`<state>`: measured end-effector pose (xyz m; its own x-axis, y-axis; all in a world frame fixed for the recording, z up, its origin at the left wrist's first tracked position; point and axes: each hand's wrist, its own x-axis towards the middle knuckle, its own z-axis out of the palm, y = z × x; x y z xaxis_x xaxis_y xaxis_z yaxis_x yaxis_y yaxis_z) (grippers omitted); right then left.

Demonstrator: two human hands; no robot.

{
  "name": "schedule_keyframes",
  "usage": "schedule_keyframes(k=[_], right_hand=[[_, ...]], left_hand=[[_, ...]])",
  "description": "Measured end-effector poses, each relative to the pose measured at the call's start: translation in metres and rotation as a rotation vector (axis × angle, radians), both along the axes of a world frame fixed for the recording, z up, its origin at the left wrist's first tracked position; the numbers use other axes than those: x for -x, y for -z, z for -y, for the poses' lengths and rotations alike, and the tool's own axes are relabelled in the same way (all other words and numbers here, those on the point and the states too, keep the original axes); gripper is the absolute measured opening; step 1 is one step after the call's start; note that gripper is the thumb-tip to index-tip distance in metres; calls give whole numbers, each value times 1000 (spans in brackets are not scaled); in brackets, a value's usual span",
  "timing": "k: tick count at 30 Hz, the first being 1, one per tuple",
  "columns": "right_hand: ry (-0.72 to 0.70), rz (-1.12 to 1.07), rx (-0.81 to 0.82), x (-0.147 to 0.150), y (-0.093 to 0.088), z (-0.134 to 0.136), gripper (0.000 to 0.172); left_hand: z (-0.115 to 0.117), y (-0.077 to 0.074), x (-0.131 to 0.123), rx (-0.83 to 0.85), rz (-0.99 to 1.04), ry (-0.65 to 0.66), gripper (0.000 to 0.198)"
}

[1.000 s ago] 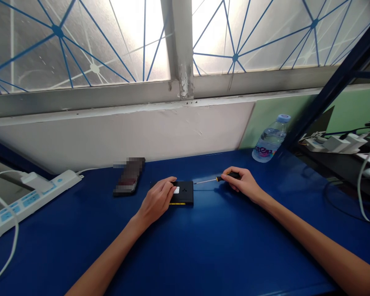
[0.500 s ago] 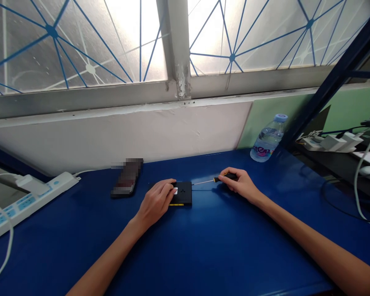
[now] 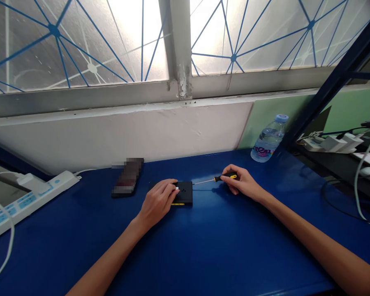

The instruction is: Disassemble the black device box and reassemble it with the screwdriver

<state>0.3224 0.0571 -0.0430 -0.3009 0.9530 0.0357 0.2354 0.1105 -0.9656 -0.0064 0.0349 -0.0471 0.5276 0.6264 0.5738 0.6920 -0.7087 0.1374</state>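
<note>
A flat black box [image 3: 185, 196] with a yellow strip along its front edge lies on the blue table [image 3: 216, 250]. My left hand [image 3: 159, 198] grips it from the left, fingers curled over the top; a small white patch shows beside the fingertips, and the box's left part is hidden. In my right hand [image 3: 239, 181] is a screwdriver [image 3: 218, 178] with a black and yellow handle, pinched between thumb and fingers. Its thin shaft points left, and the tip meets the right side of the box near the back corner.
Behind my left hand lies a dark phone-like slab [image 3: 128, 181], partly pixelated. A white power strip [image 3: 33, 201] with cables runs along the left side. At the back right, a water bottle [image 3: 267, 139] stands by a blue frame post [image 3: 314, 94]. Plugs and cables lie farther right.
The fingers of my right hand have shifted on the screwdriver handle, so more of its yellow shows. The box and left hand stay in place; the view has moved slightly.
</note>
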Motion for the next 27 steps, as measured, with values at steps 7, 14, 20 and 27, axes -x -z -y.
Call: schedule_keyframes(k=[7,14,20,27], right_hand=[[110,326,-240,1,1,2,48],[-84,216,-69,-8,-5,-1,36],[-117,241,-33,-11,0,-7,39],[-82,388,-250,-4,-4,-19,41]], left_hand=[[2,1,-7,-41,-29,-22,15],[3,1,-16,-125,-58,-72,18],[1,3,-15,-114,-60,-76,17],[-2,4,-15,-134,-41,-83,16]])
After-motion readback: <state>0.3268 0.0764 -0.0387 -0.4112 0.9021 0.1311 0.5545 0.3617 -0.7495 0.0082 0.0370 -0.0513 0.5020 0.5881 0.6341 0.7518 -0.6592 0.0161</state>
